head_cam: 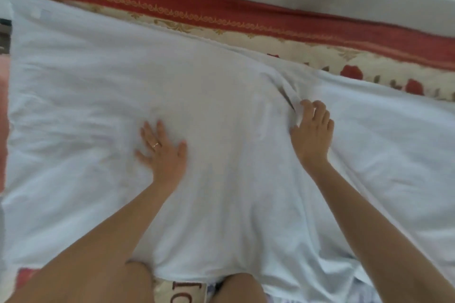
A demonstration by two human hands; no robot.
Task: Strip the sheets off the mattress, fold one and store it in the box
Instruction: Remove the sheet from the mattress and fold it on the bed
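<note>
While left hand [163, 152] presses fingers spread on the sheet [98, 81] | right hand [312, 130] fingers pinch a ridge just beyond them | risk — fold skews if pulled unevenly.

one white sheet [221, 106], two hands, one ring [155, 145], one mattress [320, 54]

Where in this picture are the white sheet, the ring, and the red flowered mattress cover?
white sheet [221, 76]: head view, flat middle stretch.
ring [155, 145]: head view, band on a left-hand finger.
red flowered mattress cover [246, 17]: head view, red border strip.
</note>
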